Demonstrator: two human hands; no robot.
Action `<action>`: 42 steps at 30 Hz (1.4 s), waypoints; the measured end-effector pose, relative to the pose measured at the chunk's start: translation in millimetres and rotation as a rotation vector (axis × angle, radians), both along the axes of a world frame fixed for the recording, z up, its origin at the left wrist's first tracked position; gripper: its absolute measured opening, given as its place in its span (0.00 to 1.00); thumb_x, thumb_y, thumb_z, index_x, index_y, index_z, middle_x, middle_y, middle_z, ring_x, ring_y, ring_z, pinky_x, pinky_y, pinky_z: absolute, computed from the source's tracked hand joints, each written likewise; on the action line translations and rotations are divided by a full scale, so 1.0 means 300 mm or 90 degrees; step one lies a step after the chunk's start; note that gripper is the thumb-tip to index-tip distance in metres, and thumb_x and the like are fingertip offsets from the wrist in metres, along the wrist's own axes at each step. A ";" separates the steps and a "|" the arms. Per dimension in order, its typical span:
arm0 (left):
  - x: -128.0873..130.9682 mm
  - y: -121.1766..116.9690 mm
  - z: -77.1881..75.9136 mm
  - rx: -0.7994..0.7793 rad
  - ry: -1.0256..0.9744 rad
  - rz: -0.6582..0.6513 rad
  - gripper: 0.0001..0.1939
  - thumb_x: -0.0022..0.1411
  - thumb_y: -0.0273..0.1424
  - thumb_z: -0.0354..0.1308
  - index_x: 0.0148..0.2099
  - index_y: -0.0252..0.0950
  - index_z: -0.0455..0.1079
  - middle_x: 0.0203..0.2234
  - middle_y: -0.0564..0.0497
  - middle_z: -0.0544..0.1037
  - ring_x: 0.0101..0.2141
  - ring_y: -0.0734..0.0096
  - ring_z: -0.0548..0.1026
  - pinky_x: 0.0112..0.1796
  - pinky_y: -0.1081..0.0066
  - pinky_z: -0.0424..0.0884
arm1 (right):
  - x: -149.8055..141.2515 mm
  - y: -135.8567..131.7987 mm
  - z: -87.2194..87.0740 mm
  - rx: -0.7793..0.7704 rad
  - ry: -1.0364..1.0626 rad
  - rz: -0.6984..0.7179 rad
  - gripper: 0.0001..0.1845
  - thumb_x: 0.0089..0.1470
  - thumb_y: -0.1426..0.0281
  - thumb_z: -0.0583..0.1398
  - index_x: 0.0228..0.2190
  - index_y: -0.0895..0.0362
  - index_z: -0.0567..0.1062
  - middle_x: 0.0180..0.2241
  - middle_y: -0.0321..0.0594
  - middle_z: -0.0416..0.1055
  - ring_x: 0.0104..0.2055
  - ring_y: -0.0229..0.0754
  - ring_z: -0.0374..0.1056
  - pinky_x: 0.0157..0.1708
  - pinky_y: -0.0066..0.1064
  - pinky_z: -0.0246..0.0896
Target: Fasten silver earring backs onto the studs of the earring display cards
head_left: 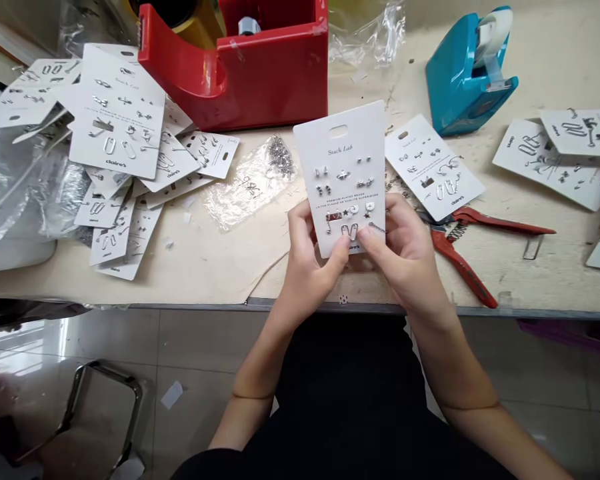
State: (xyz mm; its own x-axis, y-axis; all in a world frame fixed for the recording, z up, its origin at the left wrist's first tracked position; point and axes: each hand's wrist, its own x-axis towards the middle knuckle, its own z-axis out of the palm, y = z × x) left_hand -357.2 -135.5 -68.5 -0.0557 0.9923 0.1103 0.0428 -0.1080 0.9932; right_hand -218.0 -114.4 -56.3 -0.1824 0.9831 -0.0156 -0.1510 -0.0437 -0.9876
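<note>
Both my hands hold one white earring card upright over the table's front edge. The card carries several small silver studs and pin-shaped earrings. My left hand grips its lower left corner, thumb on the card's front near the bottom. My right hand grips the lower right corner, thumb pressed beside a pin-shaped earring at the bottom. Fingers of both hands curl behind the card.
A pile of similar cards lies at the left. A red tape dispenser stands behind, a blue one at the right. Red pliers, a clear bag of parts and more cards lie around.
</note>
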 end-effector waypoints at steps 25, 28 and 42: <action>-0.008 0.002 0.004 -0.064 0.007 0.040 0.13 0.68 0.42 0.61 0.48 0.41 0.67 0.41 0.51 0.76 0.41 0.74 0.76 0.40 0.74 0.75 | -0.002 -0.028 -0.003 0.021 -0.044 -0.051 0.09 0.62 0.64 0.62 0.41 0.48 0.67 0.39 0.37 0.71 0.38 0.39 0.71 0.30 0.30 0.77; -0.015 0.005 0.020 -0.089 -0.025 -0.003 0.12 0.68 0.42 0.61 0.41 0.39 0.69 0.34 0.53 0.76 0.36 0.75 0.75 0.37 0.74 0.75 | -0.002 -0.030 -0.003 0.031 -0.056 -0.059 0.09 0.62 0.63 0.62 0.41 0.47 0.67 0.38 0.37 0.71 0.37 0.39 0.71 0.29 0.30 0.77; -0.030 0.000 -0.001 -0.055 -0.126 -0.045 0.07 0.68 0.38 0.62 0.44 0.43 0.68 0.36 0.53 0.76 0.39 0.74 0.77 0.38 0.74 0.77 | 0.008 -0.030 -0.009 -0.013 -0.001 -0.003 0.09 0.63 0.65 0.61 0.44 0.48 0.66 0.42 0.37 0.74 0.40 0.40 0.73 0.27 0.29 0.76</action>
